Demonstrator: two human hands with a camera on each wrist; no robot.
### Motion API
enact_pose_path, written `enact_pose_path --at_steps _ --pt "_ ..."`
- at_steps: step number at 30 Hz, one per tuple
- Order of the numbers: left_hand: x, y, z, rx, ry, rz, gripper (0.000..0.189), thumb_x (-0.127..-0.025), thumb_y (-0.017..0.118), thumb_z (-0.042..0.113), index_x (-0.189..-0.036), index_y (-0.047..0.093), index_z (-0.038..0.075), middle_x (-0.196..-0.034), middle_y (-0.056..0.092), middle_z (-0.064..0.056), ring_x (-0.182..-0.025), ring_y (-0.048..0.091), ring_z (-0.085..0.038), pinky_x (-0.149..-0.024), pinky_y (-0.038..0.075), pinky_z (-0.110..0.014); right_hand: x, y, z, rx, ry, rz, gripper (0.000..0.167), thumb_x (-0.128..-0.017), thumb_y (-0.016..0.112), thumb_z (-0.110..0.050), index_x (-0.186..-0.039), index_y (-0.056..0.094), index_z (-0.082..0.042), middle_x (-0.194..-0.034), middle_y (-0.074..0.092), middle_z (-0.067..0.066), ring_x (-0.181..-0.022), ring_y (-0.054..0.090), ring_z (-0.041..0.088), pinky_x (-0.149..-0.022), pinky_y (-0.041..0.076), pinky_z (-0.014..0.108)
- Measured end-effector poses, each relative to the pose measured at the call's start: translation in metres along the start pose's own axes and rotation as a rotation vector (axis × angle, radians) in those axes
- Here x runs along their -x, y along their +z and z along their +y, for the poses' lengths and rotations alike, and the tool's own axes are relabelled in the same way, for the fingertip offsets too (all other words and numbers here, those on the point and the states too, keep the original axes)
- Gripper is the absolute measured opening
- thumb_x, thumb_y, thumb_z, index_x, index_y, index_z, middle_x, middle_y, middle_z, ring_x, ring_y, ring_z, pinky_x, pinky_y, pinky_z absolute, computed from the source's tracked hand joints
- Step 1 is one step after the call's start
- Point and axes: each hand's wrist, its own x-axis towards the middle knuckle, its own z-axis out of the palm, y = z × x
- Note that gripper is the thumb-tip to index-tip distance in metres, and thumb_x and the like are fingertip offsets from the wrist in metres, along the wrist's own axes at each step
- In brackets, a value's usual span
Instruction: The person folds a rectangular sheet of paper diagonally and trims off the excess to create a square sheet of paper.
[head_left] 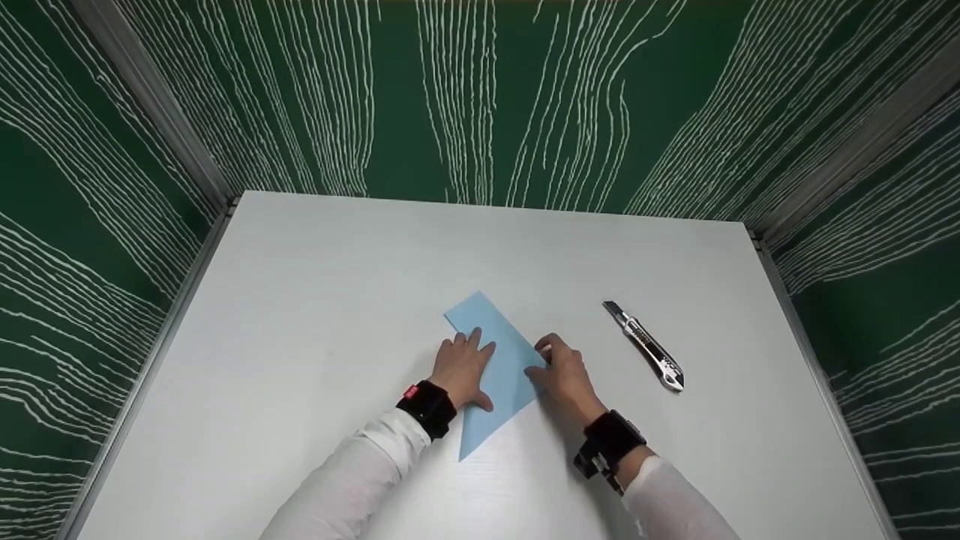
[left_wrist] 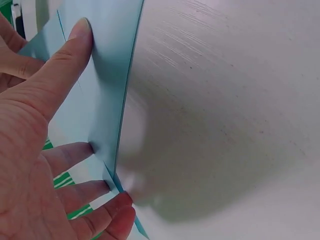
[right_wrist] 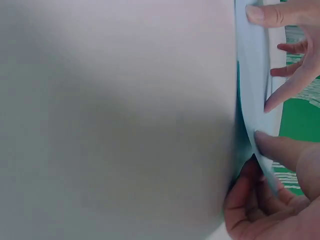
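A folded sheet of light blue paper (head_left: 510,379) lies on the white table, one point toward the person. My left hand (head_left: 461,371) rests on its left side with fingers spread. In the left wrist view the thumb (left_wrist: 75,47) lies along the paper (left_wrist: 112,55) and the fingertips touch near its fold edge. At the right corner, my right hand (head_left: 566,379) pinches the paper. The right wrist view shows its thumb (right_wrist: 280,147) on top and curled fingers beneath the paper's lifted edge (right_wrist: 247,110).
To the right of the paper lies a utility knife (head_left: 651,351), its blade end pointing away from the person. The white table (head_left: 337,262) is bordered by metal rails and green panels (head_left: 397,97) with wavy white lines.
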Motion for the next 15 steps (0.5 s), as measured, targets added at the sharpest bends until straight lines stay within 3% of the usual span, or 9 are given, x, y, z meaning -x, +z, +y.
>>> enact_pose_path --at_steps 6,11,15 --pt "0.001 -0.002 0.002 0.033 -0.015 -0.011 0.111 -0.061 0.088 0.062 -0.152 0.044 0.017 -0.159 0.04 -0.015 -0.136 0.048 -0.033 -0.102 0.047 -0.042 -0.004 -0.004 0.007 -0.024 0.008 0.027 0.021 -0.08 0.082 -0.011 -0.096 0.07 -0.004 -0.07 0.063 0.006 -0.062 0.05 0.014 -0.057 0.04 0.024" --pt "0.003 -0.002 0.001 0.055 -0.018 0.002 0.112 -0.061 0.089 0.061 -0.152 0.044 0.016 -0.159 0.039 -0.015 -0.135 0.048 -0.032 -0.1 0.047 -0.042 -0.008 -0.005 0.01 -0.026 0.039 0.039 0.014 -0.082 0.08 -0.011 -0.083 0.072 -0.001 -0.07 0.066 0.008 -0.062 0.051 0.013 -0.055 0.04 0.021" --pt "0.005 -0.002 0.0 0.068 -0.009 0.017 0.11 -0.062 0.088 0.061 -0.152 0.044 0.015 -0.159 0.038 -0.016 -0.136 0.048 -0.032 -0.1 0.047 -0.042 -0.011 -0.007 0.013 -0.06 0.056 0.023 0.011 -0.085 0.078 -0.01 -0.082 0.073 0.0 -0.074 0.068 0.01 -0.063 0.053 0.012 -0.055 0.041 0.02"
